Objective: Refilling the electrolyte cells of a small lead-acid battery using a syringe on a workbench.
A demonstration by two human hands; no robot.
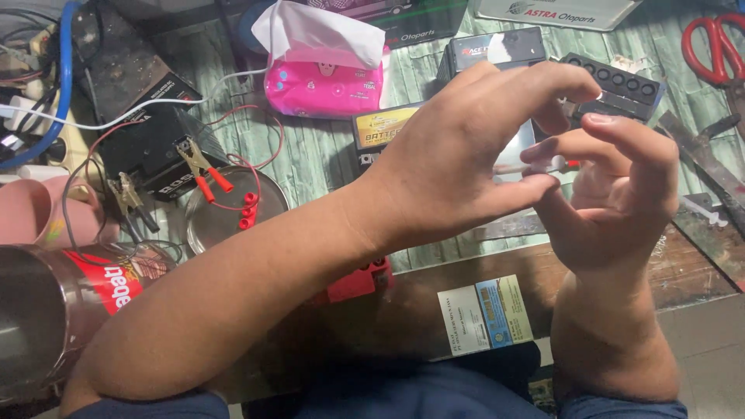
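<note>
My left hand [458, 163] and my right hand [613, 194] meet above the workbench, fingertips together. Between them is a thin pale stick-like piece with a small red end [560, 164]; both hands pinch it, the left at its thumb, the right with curled fingers. Most of the piece is hidden by my fingers. Behind the hands lies a black block with a row of round holes [621, 85] and a small black battery box [497, 48].
A pink tissue pack [324, 81] sits at the back. Left of it are a black battery with red-handled clips [206, 172], a round metal lid [225, 217], a metal can [46, 310] and a pink cup [35, 209]. Red scissors [710, 46] lie far right.
</note>
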